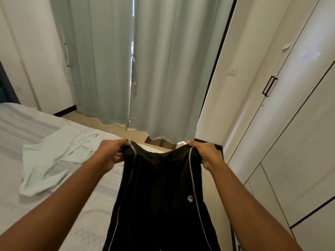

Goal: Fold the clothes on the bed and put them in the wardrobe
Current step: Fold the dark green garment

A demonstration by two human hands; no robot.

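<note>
Pale green curtains [163, 69] fill the twelve o'clock end of the room, drawn almost together with a sliver of daylight between them. Over at nine o'clock is the bed [21, 124] with its white sheet, and a mint-green garment [52, 160] sprawls on it unfolded and rumpled, well apart from both hands. At three o'clock stands the white wardrobe [293, 133], doors closed, with a dark handle [269, 86] on one of them. Now to the centre, where the black sports bottoms [159, 187] are up in the air, held by the waistband and stretched between two bare arms. The left hand [110, 154] has the nine o'clock corner of that waistband, its fingers [118, 157] curled tight round bunched cloth. The right hand [205, 154] has the three o'clock corner, thumb on top and fingers [204, 161] wrapped underneath, clamped on the fabric. White piping [192, 176] runs down the cloth just inside each grip. A small round logo [190, 198] sits on the right leg at about four o'clock. From the waistband the bottoms hang straight down toward six o'clock and run out of view, so I cannot tell whether the legs touch the bed's edge.
</note>
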